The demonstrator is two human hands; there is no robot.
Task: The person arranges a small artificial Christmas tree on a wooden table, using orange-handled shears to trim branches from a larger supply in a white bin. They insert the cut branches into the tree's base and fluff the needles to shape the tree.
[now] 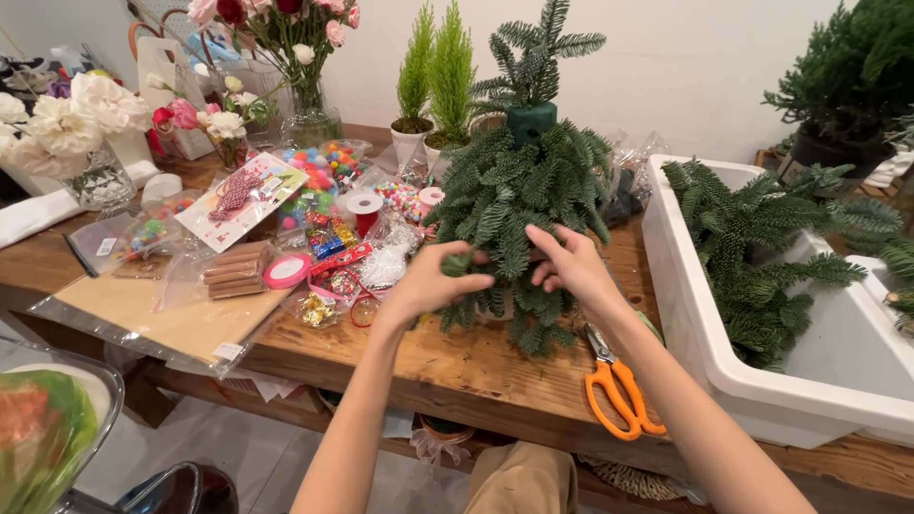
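Both hands work at mid-frame: I see my left hand (433, 284) pinching a green sprig (457, 264), my right hand (569, 266) gripping the small fir tree (519, 181) on the table (476, 362), orange scissors (617, 385) lower right.

A single head-worn camera looks down and forward from close above the wooden surface (476, 366), centred on a small fir tree (519, 200); a white tub (695, 324) sits right of the tree, a white wall behind it.
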